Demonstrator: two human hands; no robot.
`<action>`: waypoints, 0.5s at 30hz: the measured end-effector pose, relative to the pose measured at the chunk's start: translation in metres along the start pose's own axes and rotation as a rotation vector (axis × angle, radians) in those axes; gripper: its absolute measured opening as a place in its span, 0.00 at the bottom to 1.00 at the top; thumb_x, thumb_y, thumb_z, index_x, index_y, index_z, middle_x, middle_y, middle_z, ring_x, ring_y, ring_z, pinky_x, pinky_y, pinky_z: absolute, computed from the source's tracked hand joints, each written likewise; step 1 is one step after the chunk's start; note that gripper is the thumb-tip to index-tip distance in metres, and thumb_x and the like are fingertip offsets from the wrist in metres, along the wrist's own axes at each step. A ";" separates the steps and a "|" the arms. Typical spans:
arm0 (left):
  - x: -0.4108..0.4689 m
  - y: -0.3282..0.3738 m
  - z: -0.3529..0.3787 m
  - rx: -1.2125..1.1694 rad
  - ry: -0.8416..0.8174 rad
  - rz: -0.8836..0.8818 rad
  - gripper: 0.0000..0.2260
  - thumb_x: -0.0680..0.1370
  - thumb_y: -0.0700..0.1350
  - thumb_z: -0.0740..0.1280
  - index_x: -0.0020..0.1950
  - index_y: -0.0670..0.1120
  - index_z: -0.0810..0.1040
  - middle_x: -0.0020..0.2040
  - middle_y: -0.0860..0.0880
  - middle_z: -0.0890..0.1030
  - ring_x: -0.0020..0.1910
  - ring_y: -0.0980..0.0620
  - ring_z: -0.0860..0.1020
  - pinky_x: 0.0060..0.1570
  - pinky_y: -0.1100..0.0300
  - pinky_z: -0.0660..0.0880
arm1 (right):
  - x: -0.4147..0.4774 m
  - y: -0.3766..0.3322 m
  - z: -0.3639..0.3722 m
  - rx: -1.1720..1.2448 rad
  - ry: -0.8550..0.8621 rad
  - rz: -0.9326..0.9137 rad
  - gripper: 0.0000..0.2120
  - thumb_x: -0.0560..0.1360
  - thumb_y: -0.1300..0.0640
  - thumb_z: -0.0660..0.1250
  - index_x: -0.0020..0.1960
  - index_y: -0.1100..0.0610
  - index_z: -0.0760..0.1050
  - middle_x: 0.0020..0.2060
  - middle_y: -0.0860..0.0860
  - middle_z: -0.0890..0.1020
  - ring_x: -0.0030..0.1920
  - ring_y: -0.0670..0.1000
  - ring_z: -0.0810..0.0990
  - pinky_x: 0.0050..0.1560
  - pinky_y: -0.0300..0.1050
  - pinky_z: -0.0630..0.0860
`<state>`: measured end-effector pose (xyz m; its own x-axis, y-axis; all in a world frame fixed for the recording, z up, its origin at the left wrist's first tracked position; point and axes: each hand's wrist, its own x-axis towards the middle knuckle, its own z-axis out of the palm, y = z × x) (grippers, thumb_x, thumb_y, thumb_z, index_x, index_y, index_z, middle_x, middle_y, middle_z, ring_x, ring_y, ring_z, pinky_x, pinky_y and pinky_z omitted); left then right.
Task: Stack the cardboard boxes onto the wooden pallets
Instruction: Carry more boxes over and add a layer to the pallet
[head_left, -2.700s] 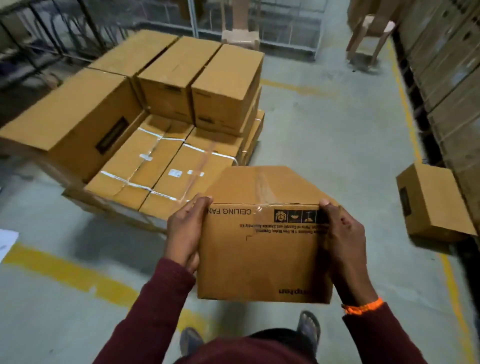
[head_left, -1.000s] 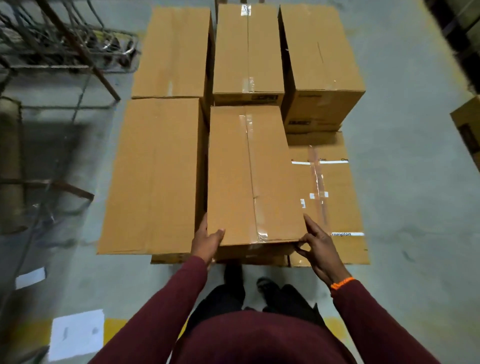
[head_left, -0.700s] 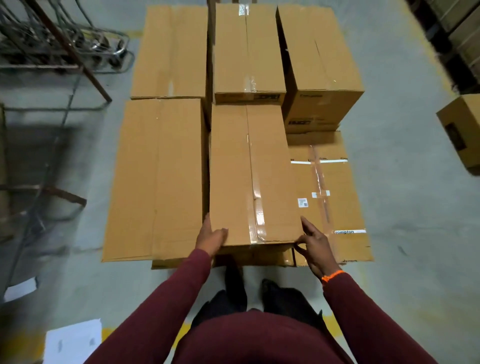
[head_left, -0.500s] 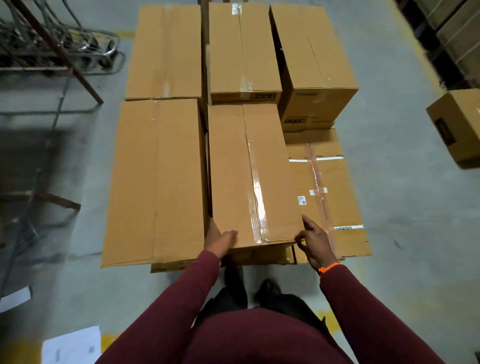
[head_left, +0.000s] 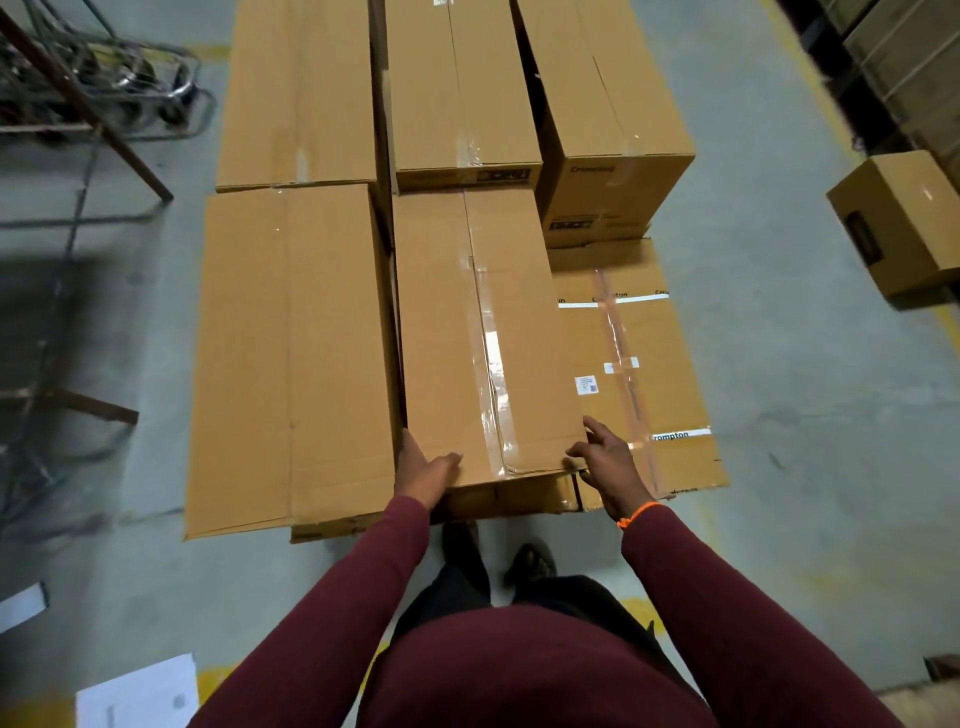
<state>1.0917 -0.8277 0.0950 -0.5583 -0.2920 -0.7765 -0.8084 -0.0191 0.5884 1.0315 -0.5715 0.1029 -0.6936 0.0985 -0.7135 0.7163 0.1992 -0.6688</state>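
The taped box (head_left: 483, 332) lies on the stack's upper layer, tight against the big carton (head_left: 291, 353) on its left, above a flat box (head_left: 636, 364) on its right; its long axis runs straight away from the person; the left hand (head_left: 423, 470) presses its near-left corner, fingers straight, thumb on top; the right hand (head_left: 605, 460) touches the near-right corner, fingers spread, clasping nothing; both are equally near, so any last nudge, I'd judge, goes forward along that axis.

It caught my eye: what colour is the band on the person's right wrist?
Bright orange; the wristband shows best in the head view.
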 end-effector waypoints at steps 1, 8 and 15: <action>0.000 0.002 0.001 0.028 0.002 -0.003 0.51 0.73 0.51 0.75 0.84 0.46 0.43 0.82 0.44 0.58 0.79 0.43 0.61 0.79 0.48 0.58 | -0.001 0.000 -0.002 -0.032 -0.003 -0.008 0.33 0.71 0.63 0.67 0.76 0.54 0.70 0.66 0.53 0.80 0.62 0.54 0.79 0.49 0.43 0.74; -0.018 0.022 0.029 0.312 0.106 -0.009 0.42 0.80 0.55 0.69 0.84 0.46 0.45 0.83 0.42 0.42 0.82 0.40 0.47 0.79 0.47 0.52 | -0.001 -0.006 -0.021 -0.313 -0.028 -0.129 0.26 0.75 0.61 0.69 0.72 0.57 0.73 0.61 0.51 0.79 0.62 0.51 0.77 0.58 0.45 0.73; -0.054 0.039 0.110 0.387 0.050 0.109 0.35 0.79 0.51 0.70 0.81 0.43 0.59 0.82 0.42 0.57 0.80 0.44 0.58 0.77 0.53 0.59 | 0.010 0.024 -0.098 -0.101 -0.021 -0.050 0.16 0.77 0.61 0.70 0.65 0.57 0.79 0.56 0.55 0.82 0.57 0.54 0.80 0.58 0.52 0.79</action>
<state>1.0700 -0.7071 0.1354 -0.6428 -0.3186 -0.6966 -0.7607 0.3729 0.5314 1.0342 -0.4702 0.1006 -0.7257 0.0655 -0.6849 0.6688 0.3008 -0.6799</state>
